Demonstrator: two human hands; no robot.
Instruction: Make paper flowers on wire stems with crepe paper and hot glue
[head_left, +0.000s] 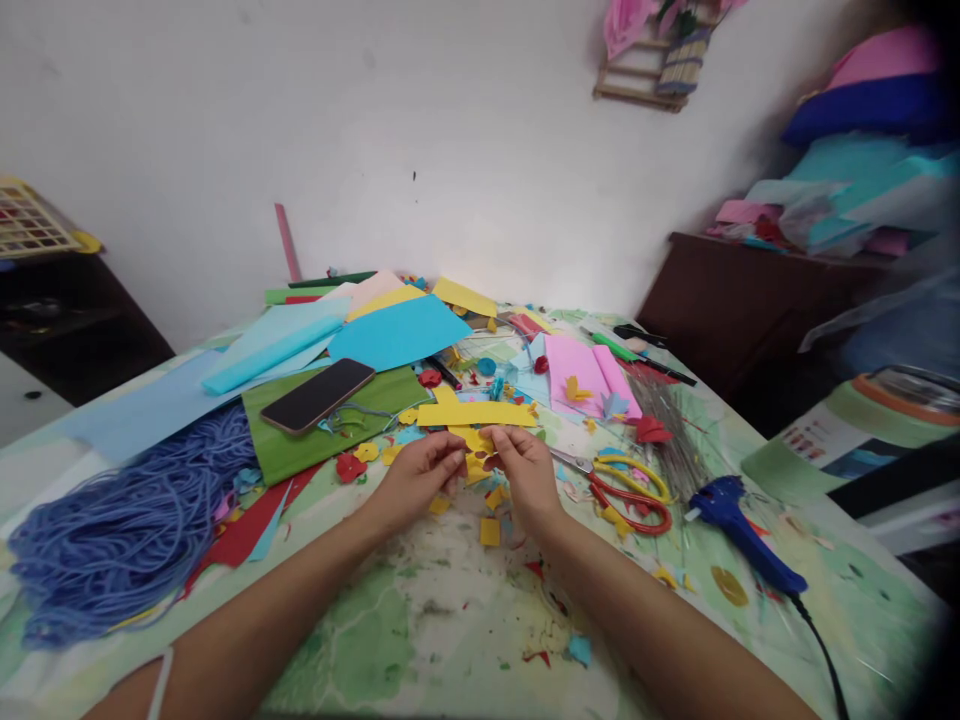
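My left hand (426, 474) and my right hand (527, 478) are close together above the table, thumbs and fingertips pinched. A small yellow paper piece (471, 438) spans the gap between my fingertips, its edges partly hidden by them. Just beyond lies a long yellow paper strip (480, 414). Small yellow paper squares (490, 532) and scraps are scattered below my hands. Scissors (626, 485) with yellow and red handles lie to the right of my right hand. To the left of my left hand are a red paper flower (350, 467) and a yellow paper flower (366, 452).
A phone (319, 396) rests on green paper (274, 460) beside blue cord (127, 530). Blue paper sheets (401, 332) are behind. At right are a blue glue gun (750, 540) with its cable, thin wires (671, 430), pink paper (581, 372) and a large tub (862, 430).
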